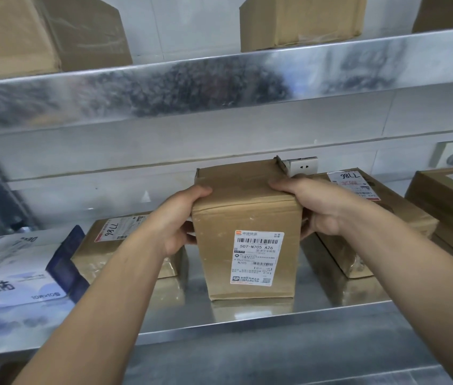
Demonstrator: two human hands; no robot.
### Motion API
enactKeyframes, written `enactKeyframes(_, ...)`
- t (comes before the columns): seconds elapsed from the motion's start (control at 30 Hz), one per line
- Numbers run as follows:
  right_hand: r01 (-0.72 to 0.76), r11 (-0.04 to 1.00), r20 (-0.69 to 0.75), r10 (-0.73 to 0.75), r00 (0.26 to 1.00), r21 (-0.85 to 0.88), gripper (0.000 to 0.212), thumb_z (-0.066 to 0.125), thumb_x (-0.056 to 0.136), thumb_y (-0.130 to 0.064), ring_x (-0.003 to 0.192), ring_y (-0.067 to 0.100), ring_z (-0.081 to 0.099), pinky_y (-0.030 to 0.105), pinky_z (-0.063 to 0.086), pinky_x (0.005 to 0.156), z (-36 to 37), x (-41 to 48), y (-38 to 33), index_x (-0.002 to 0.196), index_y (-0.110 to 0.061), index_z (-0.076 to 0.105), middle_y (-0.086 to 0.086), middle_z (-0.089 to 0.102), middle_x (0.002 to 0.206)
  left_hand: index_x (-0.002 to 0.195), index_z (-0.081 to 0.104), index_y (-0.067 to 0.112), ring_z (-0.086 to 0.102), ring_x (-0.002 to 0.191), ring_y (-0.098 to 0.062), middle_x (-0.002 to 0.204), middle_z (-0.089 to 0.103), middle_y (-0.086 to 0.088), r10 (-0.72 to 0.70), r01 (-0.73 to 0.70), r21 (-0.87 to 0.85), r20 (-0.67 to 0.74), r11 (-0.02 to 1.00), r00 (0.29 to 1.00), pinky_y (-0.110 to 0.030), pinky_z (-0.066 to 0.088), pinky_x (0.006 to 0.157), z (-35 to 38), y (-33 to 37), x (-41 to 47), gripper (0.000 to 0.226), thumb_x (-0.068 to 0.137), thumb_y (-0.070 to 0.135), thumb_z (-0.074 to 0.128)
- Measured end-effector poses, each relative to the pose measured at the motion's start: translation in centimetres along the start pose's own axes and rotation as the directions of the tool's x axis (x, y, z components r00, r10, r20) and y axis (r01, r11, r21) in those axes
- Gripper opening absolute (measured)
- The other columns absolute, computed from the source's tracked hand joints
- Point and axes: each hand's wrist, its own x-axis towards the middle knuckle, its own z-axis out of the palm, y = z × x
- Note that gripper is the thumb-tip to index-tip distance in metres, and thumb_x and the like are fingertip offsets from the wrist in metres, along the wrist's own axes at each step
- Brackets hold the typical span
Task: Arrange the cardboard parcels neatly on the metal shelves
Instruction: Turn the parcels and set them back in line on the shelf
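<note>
Cardboard parcel (247,232) stands upright on the shelf (247,320), clamped between both hands. The left hand (175,220) and right hand (319,209) each wrap their fingers (197,191) round a side, thumbs over the top edge. To set it well, I would square it to the shelf's front lip, label forward, with even gaps to the left parcel (114,245) and right parcel (358,218) just outside the fingers. Below the fingers its label (257,258) reads "507-N705 A26" and "N705". Both neighbours carry handwritten "7786".
</note>
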Motion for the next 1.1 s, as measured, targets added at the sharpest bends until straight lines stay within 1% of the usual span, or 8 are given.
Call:
enactKeyframes(0.27,0.031,0.998,-0.01,-0.031,0.999,-0.055,0.025,0.064,0.098,-0.038,0.085,0.032,0.066,0.065,0.054,0.09,0.24,-0.01,-0.09,0.103,-0.014,0.065,0.012,0.069,0.088,0.083,0.065,0.018,0.058,0.065,-0.023,0.065,0.059,-0.003,-0.004,0.004,0.001,-0.019,1.0,1.0,-0.038,0.051,0.074,0.11,-0.2,0.05,0.022,0.095,0.036,0.06)
enactKeyframes(0.43,0.059,0.993,-0.011,-0.061,0.998,-0.103,0.022,0.062,0.1,-0.036,0.084,0.032,0.067,0.059,0.057,0.086,0.35,-0.13,-0.22,0.097,-0.014,0.064,0.012,0.07,0.086,0.085,0.065,0.017,0.058,0.068,-0.024,0.066,0.06,-0.004,0.001,-0.001,0.016,-0.018,1.0,1.0,-0.042,0.051,0.081,-0.01,-0.31,0.09,0.022,0.096,0.036,0.06)
enactKeyframes(0.53,0.07,0.99,-0.014,-0.072,0.997,-0.122,0.02,0.061,0.101,-0.034,0.085,0.032,0.066,0.056,0.057,0.083,0.41,-0.15,-0.37,0.095,-0.015,0.063,0.012,0.07,0.086,0.084,0.064,0.017,0.058,0.065,-0.023,0.064,0.059,-0.003,0.001,-0.001,0.018,-0.018,1.0,1.0,-0.04,0.05,0.079,0.0,-0.26,0.11,0.022,0.096,0.034,0.059)
enactKeyframes(0.63,0.075,0.988,-0.02,-0.079,0.997,-0.136,0.019,0.061,0.101,-0.033,0.086,0.032,0.066,0.06,0.057,0.087,0.47,-0.11,-0.36,0.093,-0.015,0.063,0.011,0.07,0.085,0.084,0.064,0.017,0.058,0.065,-0.023,0.066,0.06,-0.004,0.003,-0.003,0.028,-0.016,1.0,1.0,-0.04,0.05,0.079,0.05,-0.2,0.1,0.021,0.097,0.033,0.058)
enactKeyframes(0.73,0.089,0.984,-0.035,-0.096,0.995,-0.153,0.016,0.061,0.102,-0.03,0.089,0.033,0.066,0.064,0.056,0.088,0.7,-0.04,-0.4,0.096,-0.015,0.061,0.013,0.07,0.093,0.082,0.063,0.017,0.056,0.063,-0.021,0.062,0.059,-0.003,0.007,-0.006,0.037,-0.024,0.999,1.0,-0.039,0.049,0.079,0.12,-0.19,0.14,0.022,0.098,0.03,0.057)
enactKeyframes(0.83,0.096,0.981,-0.044,-0.104,0.994,-0.167,0.018,0.061,0.102,-0.03,0.087,0.033,0.067,0.062,0.057,0.086,0.93,-0.06,-0.47,0.105,-0.013,0.062,0.013,0.07,0.094,0.081,0.064,0.016,0.056,0.063,-0.021,0.061,0.059,-0.002,0.007,-0.005,0.042,-0.027,0.999,1.0,-0.041,0.049,0.082,0.08,-0.2,0.06,0.023,0.098,0.03,0.057)
enactKeyframes(1.03,0.103,0.985,-0.052,-0.111,0.992,-0.139,0.015,0.061,0.101,-0.031,0.082,0.03,0.065,0.053,0.057,0.079,0.86,-0.3,-0.36,0.096,-0.017,0.059,0.01,0.067,0.088,0.08,0.063,0.016,0.056,0.063,-0.022,0.058,0.059,-0.002,-0.003,0.004,0.032,-0.034,0.999,0.999,-0.041,0.049,0.082,0.13,-0.32,-0.25,0.025,0.098,0.033,0.057)
enactKeyframes(1.1,0.099,0.988,-0.052,-0.106,0.993,-0.118,0.015,0.062,0.101,-0.031,0.083,0.03,0.065,0.056,0.057,0.082,0.86,-0.47,-0.4,0.098,-0.017,0.059,0.01,0.068,0.089,0.081,0.064,0.017,0.056,0.063,-0.021,0.058,0.059,-0.002,-0.005,0.006,0.017,-0.033,1.0,0.999,-0.04,0.049,0.08,0.1,-0.29,-0.44,0.025,0.098,0.033,0.058)
